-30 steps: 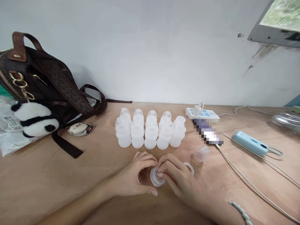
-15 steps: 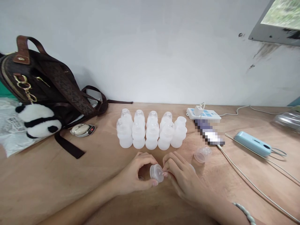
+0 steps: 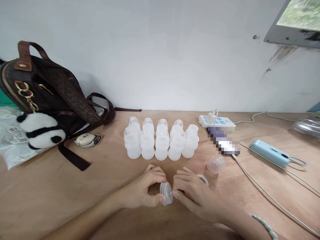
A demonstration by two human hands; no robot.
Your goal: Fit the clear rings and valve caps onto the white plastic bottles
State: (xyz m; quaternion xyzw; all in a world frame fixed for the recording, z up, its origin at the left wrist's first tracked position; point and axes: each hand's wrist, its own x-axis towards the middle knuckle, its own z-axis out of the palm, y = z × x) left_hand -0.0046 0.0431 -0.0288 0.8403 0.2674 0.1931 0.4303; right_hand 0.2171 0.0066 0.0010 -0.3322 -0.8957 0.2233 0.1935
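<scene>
In front of me my left hand (image 3: 143,189) grips a ridged, translucent screw collar (image 3: 164,193) between thumb and fingers. A clear, soft bottle nipple (image 3: 170,195) bulges from its right side. My right hand (image 3: 196,195) is closed, with thumb and forefinger pinched at the nipple's tip. A white ring (image 3: 203,180) lies just behind the right hand, partly covered by it. To its right a clear dome cap (image 3: 216,165) rests on the table. Behind my hands, small milky bottles (image 3: 148,146) stand in two rows; the far-right bottle (image 3: 191,143) shows an open rim and no dome.
On the left are a dark backpack (image 3: 60,80) with a panda plush (image 3: 41,130) and an earbud case (image 3: 88,139). A power strip (image 3: 218,121), a phone (image 3: 223,141), a light-blue device (image 3: 270,153) and a white cable (image 3: 262,191) lie on the right.
The collar has tilted and come slightly lower and nearer me. My right hand has shifted a little, baring more of the white ring behind it.
</scene>
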